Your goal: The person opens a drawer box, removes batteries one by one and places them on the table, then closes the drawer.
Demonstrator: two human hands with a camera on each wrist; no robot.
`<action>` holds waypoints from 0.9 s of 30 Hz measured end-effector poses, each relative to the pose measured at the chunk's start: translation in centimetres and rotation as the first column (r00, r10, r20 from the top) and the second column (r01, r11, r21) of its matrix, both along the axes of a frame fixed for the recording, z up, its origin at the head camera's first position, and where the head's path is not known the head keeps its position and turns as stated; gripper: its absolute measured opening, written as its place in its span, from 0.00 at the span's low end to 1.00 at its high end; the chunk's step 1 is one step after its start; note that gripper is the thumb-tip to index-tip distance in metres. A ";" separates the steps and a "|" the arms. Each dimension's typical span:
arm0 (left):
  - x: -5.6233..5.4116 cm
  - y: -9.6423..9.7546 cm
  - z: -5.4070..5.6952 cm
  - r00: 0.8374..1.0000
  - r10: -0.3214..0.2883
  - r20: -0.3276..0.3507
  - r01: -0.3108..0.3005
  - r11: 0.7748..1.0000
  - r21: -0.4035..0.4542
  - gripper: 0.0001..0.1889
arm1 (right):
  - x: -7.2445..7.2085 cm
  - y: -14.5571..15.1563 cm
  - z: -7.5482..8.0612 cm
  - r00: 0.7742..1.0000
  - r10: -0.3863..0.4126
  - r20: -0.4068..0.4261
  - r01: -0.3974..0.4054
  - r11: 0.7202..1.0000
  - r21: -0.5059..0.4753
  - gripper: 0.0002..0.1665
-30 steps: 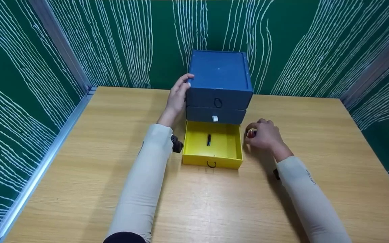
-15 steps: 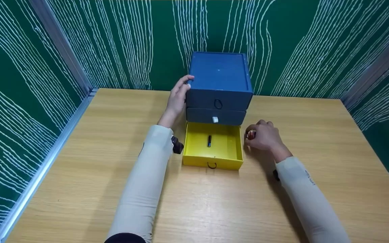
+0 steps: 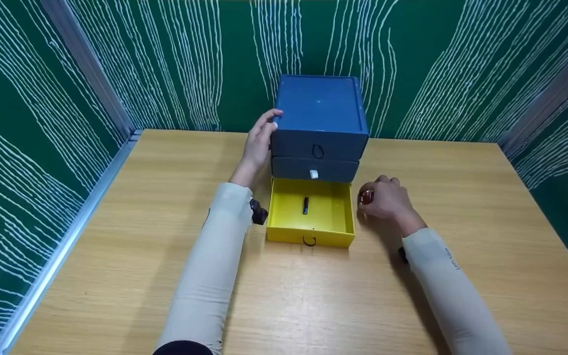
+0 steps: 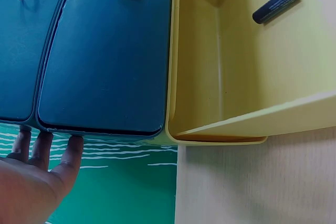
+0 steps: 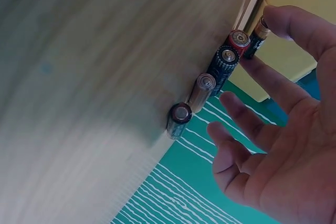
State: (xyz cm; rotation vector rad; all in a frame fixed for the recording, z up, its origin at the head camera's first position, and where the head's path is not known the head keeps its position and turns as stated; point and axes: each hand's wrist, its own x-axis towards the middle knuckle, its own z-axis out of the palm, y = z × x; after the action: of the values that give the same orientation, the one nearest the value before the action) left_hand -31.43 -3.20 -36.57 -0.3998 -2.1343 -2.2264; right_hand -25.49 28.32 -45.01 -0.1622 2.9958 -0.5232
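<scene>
My left hand (image 3: 258,142) rests with extended fingers against the left side of the blue drawer unit (image 3: 319,106); in the left wrist view its fingertips (image 4: 71,153) touch the unit's edge. At the unit's right, my right hand (image 3: 386,197) pinches a black and copper battery (image 5: 256,39) between thumb and index finger. Several more batteries stand upright beside it on the table: a red one (image 5: 240,39), a black one (image 5: 224,61), a copper one (image 5: 202,90) and a dark one (image 5: 178,119). The yellow drawer (image 3: 308,237) is pulled out, with one dark battery (image 3: 305,205) lying inside.
Two dark blue drawers sit closed above the yellow one, the top with a black loop (image 3: 318,151), the lower with a white tab (image 3: 314,174). Behind the wooden table (image 3: 284,305) rises a green wall (image 3: 244,64) with white lines.
Both hands stay nearly in place. At the right fingers, the red and dark patch seen earlier now shows as reddish brown. The drawer and the battery in it have not moved.
</scene>
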 end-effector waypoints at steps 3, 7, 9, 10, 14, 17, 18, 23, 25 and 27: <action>0.0 0.0 -0.1 1.000 0.001 0.005 -0.001 1.000 0.000 0.20 | 0.0 0.0 0.0 1.000 0.002 0.005 -0.002 1.000 0.004 0.27; -0.1 0.1 -0.1 1.000 0.003 -0.001 -0.003 1.000 0.008 0.20 | 0.0 0.0 0.0 1.000 0.019 -0.003 -0.019 1.000 0.022 0.26; 0.0 0.1 -0.1 1.000 0.004 -0.003 -0.004 1.000 0.017 0.20 | 0.0 0.0 0.0 1.000 0.026 -0.008 -0.026 0.999 0.035 0.26; 0.0 0.1 -0.1 1.000 0.005 -0.003 -0.005 1.000 0.020 0.20 | -0.1 0.0 0.0 1.000 0.029 -0.010 -0.029 0.999 0.041 0.25; 0.0 0.2 -0.1 1.000 0.004 -0.003 -0.004 0.999 0.036 0.19 | -0.1 0.1 -0.1 1.000 0.027 -0.007 -0.027 0.998 0.053 0.25; 0.1 0.2 -0.1 1.000 0.002 0.001 -0.002 0.999 0.035 0.19 | -0.1 0.1 0.0 1.000 0.027 -0.002 -0.026 0.998 0.054 0.26; 0.1 0.2 0.0 1.000 0.002 0.001 -0.002 0.999 0.033 0.19 | -0.1 0.1 0.0 1.000 0.025 -0.002 -0.025 0.998 0.054 0.26; 0.1 0.2 0.0 1.000 0.000 0.017 0.000 0.999 0.040 0.19 | -0.1 0.1 0.0 1.000 0.020 0.006 -0.020 0.999 0.041 0.26; 0.1 0.2 0.0 1.000 -0.002 0.027 0.001 0.999 0.048 0.19 | -0.1 0.0 0.0 1.000 0.020 0.009 -0.020 0.999 0.037 0.26; 0.0 0.1 -0.1 0.999 -0.001 0.034 -0.001 0.998 0.055 0.19 | -0.2 0.0 -0.1 1.000 0.022 0.007 -0.022 0.999 0.041 0.26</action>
State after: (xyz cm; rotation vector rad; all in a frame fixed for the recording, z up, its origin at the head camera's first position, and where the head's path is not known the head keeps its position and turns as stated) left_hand -31.41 -3.05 -36.67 -0.3621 -2.0832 -2.3024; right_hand -25.65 28.32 -45.08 -0.1893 2.9924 -0.4589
